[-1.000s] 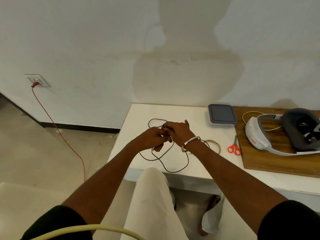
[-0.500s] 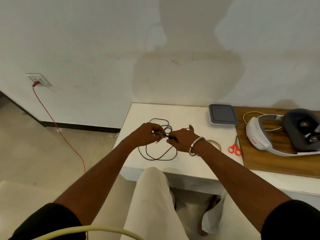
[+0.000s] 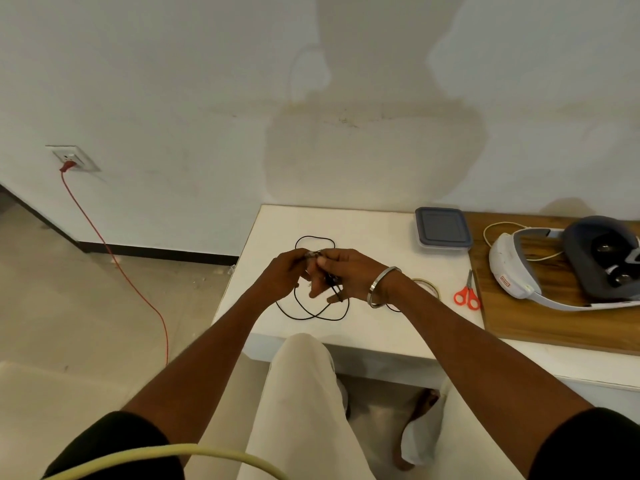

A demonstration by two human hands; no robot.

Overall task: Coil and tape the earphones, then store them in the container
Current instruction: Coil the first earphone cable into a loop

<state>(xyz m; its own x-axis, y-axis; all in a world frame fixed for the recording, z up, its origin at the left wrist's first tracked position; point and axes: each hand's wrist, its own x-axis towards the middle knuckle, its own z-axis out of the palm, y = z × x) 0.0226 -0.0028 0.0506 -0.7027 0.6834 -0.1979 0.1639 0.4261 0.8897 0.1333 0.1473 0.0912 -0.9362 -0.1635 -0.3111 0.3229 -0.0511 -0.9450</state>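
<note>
Over one table (image 3: pixel 363 230), two hands, left hand (image 3: pixel 282 277), right hand (image 3: pixel 346 275), pinching one earphones (image 3: pixel 313 311)

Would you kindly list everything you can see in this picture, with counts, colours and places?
earphones: one, black cable, loose loops on the white table, partly lifted in both hands
container: one, clear with grey lid on, far side of the table
tape roll: one, pale, behind the right wrist
scissors: one, red handles, beside the wooden board
wooden board: one, brown, right of the table
headset: one, white and grey, on the board
table: one, white
red cable: one, from wall socket to floor
left hand: one, pinches the cable
right hand: one, steel bangle, pinches the cable
</note>
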